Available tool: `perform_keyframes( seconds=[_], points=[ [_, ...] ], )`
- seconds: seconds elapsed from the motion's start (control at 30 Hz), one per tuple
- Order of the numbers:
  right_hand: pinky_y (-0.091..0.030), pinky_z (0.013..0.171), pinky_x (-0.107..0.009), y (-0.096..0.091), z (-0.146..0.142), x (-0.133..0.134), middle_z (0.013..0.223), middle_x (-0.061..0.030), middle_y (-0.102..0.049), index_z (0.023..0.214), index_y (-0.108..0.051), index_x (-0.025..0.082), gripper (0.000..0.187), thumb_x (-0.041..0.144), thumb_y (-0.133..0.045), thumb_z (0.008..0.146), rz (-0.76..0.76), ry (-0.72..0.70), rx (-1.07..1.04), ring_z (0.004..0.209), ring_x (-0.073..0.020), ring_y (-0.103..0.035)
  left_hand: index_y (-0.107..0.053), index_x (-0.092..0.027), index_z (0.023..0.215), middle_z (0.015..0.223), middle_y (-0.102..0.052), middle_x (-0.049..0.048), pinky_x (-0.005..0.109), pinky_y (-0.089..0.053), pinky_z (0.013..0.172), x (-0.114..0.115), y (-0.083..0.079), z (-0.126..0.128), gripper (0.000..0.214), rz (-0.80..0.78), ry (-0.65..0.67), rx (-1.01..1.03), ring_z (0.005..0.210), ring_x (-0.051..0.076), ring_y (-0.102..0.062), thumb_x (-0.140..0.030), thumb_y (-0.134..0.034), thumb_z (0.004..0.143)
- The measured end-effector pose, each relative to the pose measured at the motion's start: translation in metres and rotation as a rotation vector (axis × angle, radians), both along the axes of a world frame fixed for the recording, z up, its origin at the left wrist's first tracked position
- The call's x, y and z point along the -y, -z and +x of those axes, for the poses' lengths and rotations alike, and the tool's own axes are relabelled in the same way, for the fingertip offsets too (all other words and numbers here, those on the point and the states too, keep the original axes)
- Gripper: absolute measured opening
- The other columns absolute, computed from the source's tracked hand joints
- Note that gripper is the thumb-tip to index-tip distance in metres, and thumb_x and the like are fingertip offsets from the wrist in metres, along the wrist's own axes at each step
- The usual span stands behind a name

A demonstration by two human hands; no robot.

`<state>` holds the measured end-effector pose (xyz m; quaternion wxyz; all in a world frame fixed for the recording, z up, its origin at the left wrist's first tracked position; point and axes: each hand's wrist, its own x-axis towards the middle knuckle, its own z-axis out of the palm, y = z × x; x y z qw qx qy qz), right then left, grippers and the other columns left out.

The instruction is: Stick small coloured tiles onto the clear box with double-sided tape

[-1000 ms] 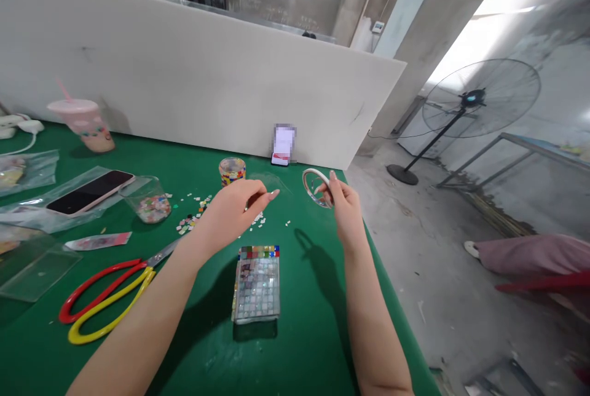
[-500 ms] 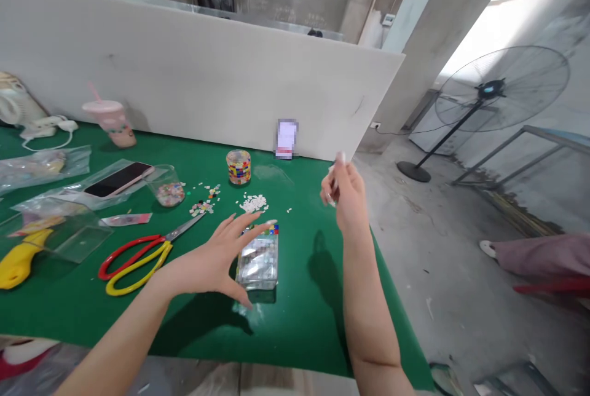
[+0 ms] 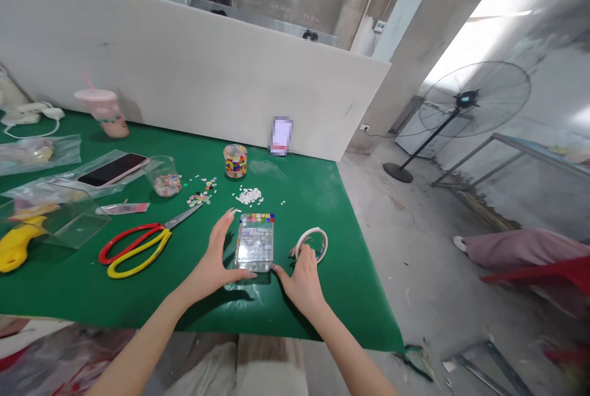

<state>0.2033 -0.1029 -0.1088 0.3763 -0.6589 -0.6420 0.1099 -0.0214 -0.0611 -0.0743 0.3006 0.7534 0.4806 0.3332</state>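
A clear rectangular block [image 3: 254,242] covered in small mosaic tiles lies flat on the green table [image 3: 322,304]. My left hand [image 3: 214,261] is open and spread along the block's left side, thumb at its near edge and index finger by its far corner. My right hand [image 3: 302,278] is low on the table to the right of the block. Its thumb reaches the block's near right corner. Its fingers are curled on a white tape roll [image 3: 312,241] that rests on the table.
Red-and-yellow scissors [image 3: 138,247], loose tiles [image 3: 250,196], a tiled jar [image 3: 235,160], a plastic cup of pieces [image 3: 166,178], a phone [image 3: 113,170] on bags and a pink drink [image 3: 104,112] lie left and behind. A white board backs the table. A fan [image 3: 474,101] stands right.
My right hand has come down from mid-air and brought the tape roll onto the table beside the block. My left hand has dropped to the block's left side.
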Motion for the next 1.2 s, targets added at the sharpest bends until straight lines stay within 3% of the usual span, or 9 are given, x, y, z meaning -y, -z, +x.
perform_keyframes(
  seconds=[0.23,0.5,0.6,0.73,0.83,0.93,1.07,1.13,1.2],
  points=[
    [-0.049,0.071,-0.048,0.014,-0.018,0.002,0.086,-0.0098,-0.053,0.095,-0.046,0.018,0.012,0.026,-0.05,0.086,0.067,-0.062,0.159,0.081,-0.0299,-0.053,-0.024,-0.033,0.149,0.156,-0.026,0.0114,0.05,-0.03,0.116,-0.018,-0.041,0.003,0.1,-0.061,0.182,-0.083,0.144,0.035,-0.028,-0.05,-0.08,0.068],
    [-0.046,0.074,-0.049,0.013,-0.026,-0.011,0.088,-0.0121,-0.058,0.094,-0.053,0.017,0.009,0.022,-0.046,0.089,0.009,-0.033,0.268,0.084,-0.0307,-0.055,-0.032,-0.032,0.145,0.156,-0.023,0.0111,0.05,-0.035,0.113,-0.014,-0.049,-0.008,0.093,-0.098,0.193,-0.108,0.143,0.034,-0.028,-0.046,-0.081,0.067],
    [-0.048,0.081,-0.046,0.009,-0.019,-0.037,0.093,-0.0089,-0.06,0.094,-0.058,0.014,0.014,0.028,-0.054,0.091,-0.078,-0.005,0.282,0.089,-0.0256,-0.058,-0.032,-0.033,0.144,0.156,-0.024,0.01,0.051,-0.035,0.113,-0.011,-0.045,-0.009,0.09,-0.101,0.18,-0.098,0.143,0.035,-0.029,-0.042,-0.08,0.069],
    [-0.052,0.086,-0.043,0.0,-0.014,-0.091,0.112,-0.0073,-0.063,0.111,-0.06,0.015,0.027,0.034,-0.06,0.092,-0.212,-0.012,0.23,0.099,-0.0216,-0.062,-0.031,-0.035,0.143,0.156,-0.022,0.0091,0.052,-0.033,0.114,-0.008,-0.035,-0.01,0.085,-0.085,0.153,-0.076,0.143,0.035,-0.028,-0.039,-0.078,0.072],
    [-0.053,0.087,-0.044,-0.015,-0.022,-0.132,0.119,-0.0087,-0.062,0.118,-0.059,0.016,0.031,0.034,-0.06,0.092,-0.308,-0.062,0.127,0.103,-0.0227,-0.063,-0.032,-0.037,0.142,0.157,-0.019,0.0079,0.05,-0.036,0.113,-0.006,-0.029,-0.01,0.083,-0.096,0.147,-0.05,0.143,0.035,-0.028,-0.04,-0.078,0.073],
    [-0.054,0.085,-0.043,-0.038,-0.027,-0.155,0.119,-0.0089,-0.062,0.121,-0.057,0.016,0.033,0.034,-0.059,0.093,-0.389,-0.097,-0.03,0.1,-0.022,-0.064,-0.03,-0.037,0.143,0.158,-0.018,0.0081,0.051,-0.037,0.112,-0.005,-0.026,-0.011,0.083,-0.079,0.145,-0.053,0.144,0.036,-0.026,-0.039,-0.077,0.075],
    [-0.056,0.077,-0.037,-0.07,-0.005,-0.135,0.109,-0.0075,-0.065,0.117,-0.058,0.015,0.033,0.039,-0.054,0.095,-0.549,-0.23,-0.264,0.088,-0.018,-0.066,-0.03,-0.037,0.144,0.158,-0.02,0.0083,0.052,-0.038,0.111,-0.004,-0.03,-0.016,0.084,-0.077,0.174,-0.071,0.143,0.037,-0.028,-0.037,-0.077,0.075],
    [-0.056,0.063,-0.031,-0.077,0.015,-0.109,0.087,-0.0035,-0.068,0.109,-0.06,0.014,0.037,0.046,-0.051,0.096,-0.719,-0.38,-0.374,0.067,-0.0133,-0.066,-0.032,-0.037,0.144,0.158,-0.021,0.0075,0.05,-0.038,0.112,-0.003,-0.032,-0.018,0.085,-0.082,0.191,-0.062,0.143,0.036,-0.029,-0.036,-0.078,0.073],
    [-0.053,0.051,-0.028,-0.076,0.032,-0.081,0.068,-0.0041,-0.07,0.097,-0.059,0.012,0.047,0.058,-0.055,0.088,-0.904,-0.532,-0.484,0.052,-0.0156,-0.066,-0.031,-0.036,0.144,0.157,-0.02,0.0072,0.049,-0.038,0.112,-0.003,-0.032,-0.019,0.086,-0.101,0.2,-0.058,0.143,0.035,-0.029,-0.034,-0.079,0.072]
  ],
)
